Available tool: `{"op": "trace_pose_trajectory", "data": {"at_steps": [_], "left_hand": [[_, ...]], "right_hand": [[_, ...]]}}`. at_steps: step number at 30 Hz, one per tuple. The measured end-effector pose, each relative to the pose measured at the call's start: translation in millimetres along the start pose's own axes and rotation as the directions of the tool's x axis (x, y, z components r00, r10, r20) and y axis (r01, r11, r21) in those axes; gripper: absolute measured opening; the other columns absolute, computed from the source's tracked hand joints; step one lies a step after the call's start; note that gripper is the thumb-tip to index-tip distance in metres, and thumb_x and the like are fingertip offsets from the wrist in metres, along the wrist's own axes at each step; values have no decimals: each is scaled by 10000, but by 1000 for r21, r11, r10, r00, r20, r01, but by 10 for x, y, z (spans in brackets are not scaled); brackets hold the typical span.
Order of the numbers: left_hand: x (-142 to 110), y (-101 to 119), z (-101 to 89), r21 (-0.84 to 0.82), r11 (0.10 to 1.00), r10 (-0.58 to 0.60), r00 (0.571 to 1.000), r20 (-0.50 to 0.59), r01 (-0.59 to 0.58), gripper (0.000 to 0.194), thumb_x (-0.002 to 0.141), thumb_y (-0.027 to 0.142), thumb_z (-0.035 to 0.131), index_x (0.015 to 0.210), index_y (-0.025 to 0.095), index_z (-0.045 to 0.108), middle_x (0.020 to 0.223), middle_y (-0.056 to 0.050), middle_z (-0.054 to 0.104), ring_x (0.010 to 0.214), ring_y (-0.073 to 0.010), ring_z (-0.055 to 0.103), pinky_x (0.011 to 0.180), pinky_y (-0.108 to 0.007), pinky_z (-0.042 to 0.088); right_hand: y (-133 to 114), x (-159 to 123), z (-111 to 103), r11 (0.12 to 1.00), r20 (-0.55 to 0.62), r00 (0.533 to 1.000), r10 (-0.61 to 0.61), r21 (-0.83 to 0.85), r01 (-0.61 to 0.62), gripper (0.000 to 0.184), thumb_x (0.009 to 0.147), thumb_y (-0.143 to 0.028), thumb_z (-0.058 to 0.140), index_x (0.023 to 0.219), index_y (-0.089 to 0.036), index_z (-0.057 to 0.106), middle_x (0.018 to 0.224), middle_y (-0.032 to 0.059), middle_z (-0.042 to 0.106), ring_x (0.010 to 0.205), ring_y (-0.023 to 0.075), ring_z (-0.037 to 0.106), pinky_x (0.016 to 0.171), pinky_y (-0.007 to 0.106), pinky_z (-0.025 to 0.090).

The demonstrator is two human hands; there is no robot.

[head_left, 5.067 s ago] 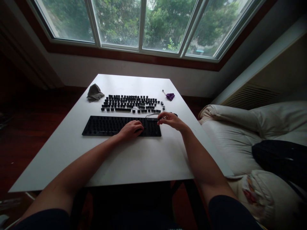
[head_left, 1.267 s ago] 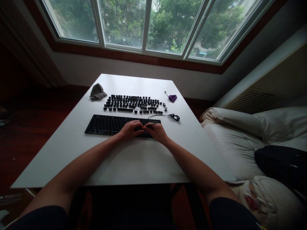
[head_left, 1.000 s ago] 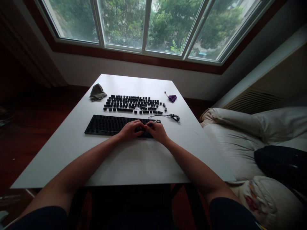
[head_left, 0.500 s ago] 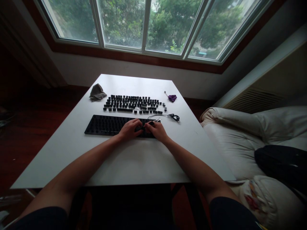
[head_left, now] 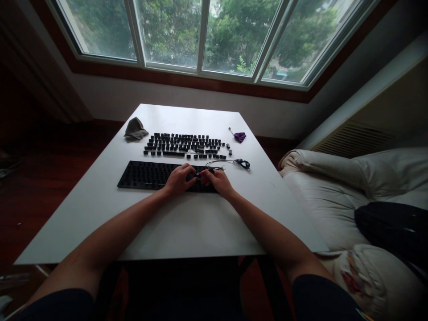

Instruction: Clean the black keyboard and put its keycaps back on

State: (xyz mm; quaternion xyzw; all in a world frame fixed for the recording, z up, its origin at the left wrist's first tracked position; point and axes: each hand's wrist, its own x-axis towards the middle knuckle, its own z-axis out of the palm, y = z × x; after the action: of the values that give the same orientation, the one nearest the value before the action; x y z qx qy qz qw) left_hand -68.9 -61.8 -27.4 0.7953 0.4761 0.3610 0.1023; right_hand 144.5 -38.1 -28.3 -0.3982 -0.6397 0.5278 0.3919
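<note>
hands (head_left: 197, 179) over black keyboard (head_left: 147, 174) | keycaps (head_left: 183, 142) beyond | lettering unreadable

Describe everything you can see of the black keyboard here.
The keyboard is long, flat and black, seemingly plastic. Its uncovered left part looks stripped of keycaps. It lies flat on the white table, nearer than the loose keycaps. The left hand and right hand cover much of its right half.

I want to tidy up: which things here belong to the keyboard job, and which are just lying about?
Job: black keyboard, loose keycaps, coiled cable, thin tool at right hand; probably grey cloth, purple cloth.
Lying about, apparently: dark bag.
</note>
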Motion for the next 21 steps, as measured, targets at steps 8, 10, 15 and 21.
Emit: {"op": "trace_pose_trajectory", "data": {"at_steps": [8, 10, 15, 21], "left_hand": [[25, -32, -9, -84, 995, -49, 999, -4, 49, 81, 863, 277, 663, 910, 213, 644, 928, -16, 640, 816, -170, 609, 741, -293, 478], [38, -48, -4, -110, 992, -61, 998, -5, 60, 71, 856, 264, 658, 891, 207, 633, 912, -12, 636, 800, -163, 605, 723, -285, 473], [43, -52, 2, -108, 992, -65, 998, 4, 65, 61, 835, 243, 648, 871, 206, 615, 894, -11, 633, 799, -169, 599, 746, -301, 475], [10, -19, 14, 60, 998, -2, 1000, 15, 1, 92, 836, 264, 654, 909, 225, 615, 931, -29, 642, 860, -212, 587, 839, -362, 457]], "right_hand": [[41, -11, 9, 989, 6, 997, -78, -130, 78, 463, 914, -576, 591, 1071, -172, 752, 831, 59, 764, 761, 186, 723, 645, 282, 595], [48, -25, 15, 978, 7, 994, -109, -180, 108, 438, 929, -549, 581, 1111, -185, 745, 856, 54, 768, 791, 187, 725, 662, 282, 593], [38, -60, 32, 954, -52, 986, -155, -269, 136, 347, 927, -451, 618, 1153, -218, 741, 856, 41, 775, 802, 189, 736, 729, 297, 586], [21, -51, 62, 986, -75, 992, -101, -138, 90, 355, 910, -433, 625, 1169, -211, 728, 873, 49, 770, 812, 191, 729, 691, 286, 585]]}}
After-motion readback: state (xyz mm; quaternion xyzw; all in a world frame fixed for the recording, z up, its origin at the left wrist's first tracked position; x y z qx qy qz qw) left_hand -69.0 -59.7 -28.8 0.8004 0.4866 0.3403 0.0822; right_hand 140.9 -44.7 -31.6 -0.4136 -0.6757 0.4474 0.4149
